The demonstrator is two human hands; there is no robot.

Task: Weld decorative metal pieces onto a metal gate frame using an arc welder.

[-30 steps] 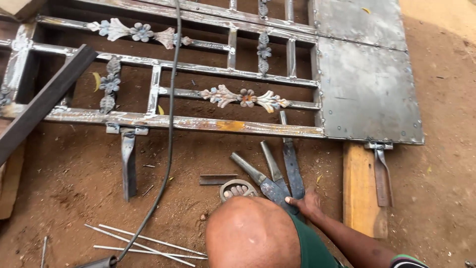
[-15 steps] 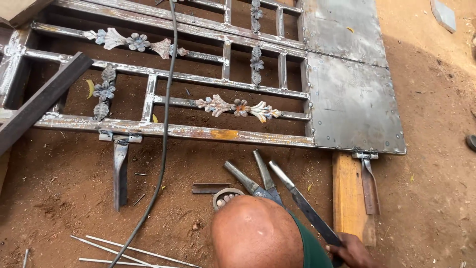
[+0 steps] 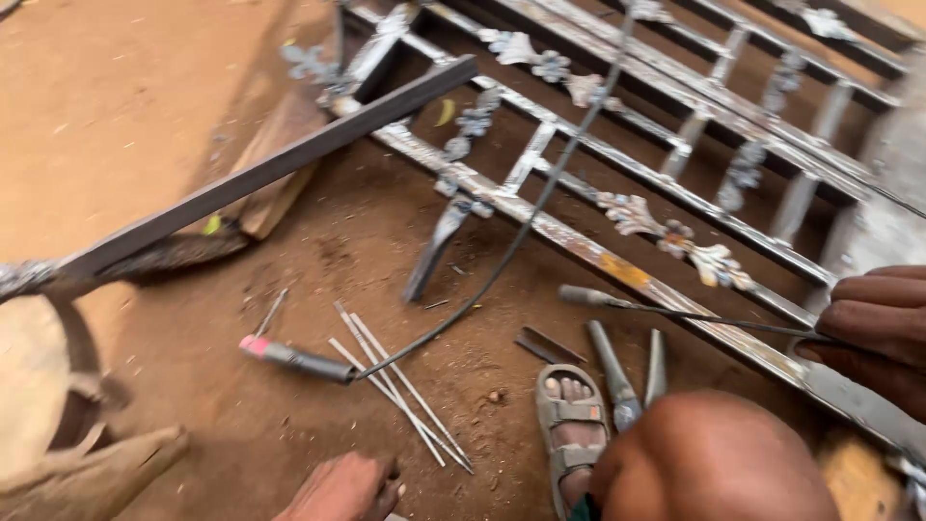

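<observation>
fingers (image 3: 873, 318) of the right hand (image 3: 883, 333) curled tight around a thin rod (image 3: 675, 311) above the gate (image 3: 617, 207). the left hand (image 3: 342, 490) hung low near loose rods (image 3: 400, 386) on the dirt (image 3: 116, 116), its fingers too cropped to tell.

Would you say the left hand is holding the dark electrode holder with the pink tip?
No, the left hand is bare, apart from the dark electrode holder with the pink tip lying on the dirt.

right hand (image 3: 873, 333): at the right edge of view, fingers curled closed, knuckles toward the camera | left hand (image 3: 342, 487): low at the bottom edge, palm down, fingers bent downward, gripping nothing | knee (image 3: 714, 458): bare, bent, bottom right | foot (image 3: 574, 425): sandalled, toes pointing away
</observation>
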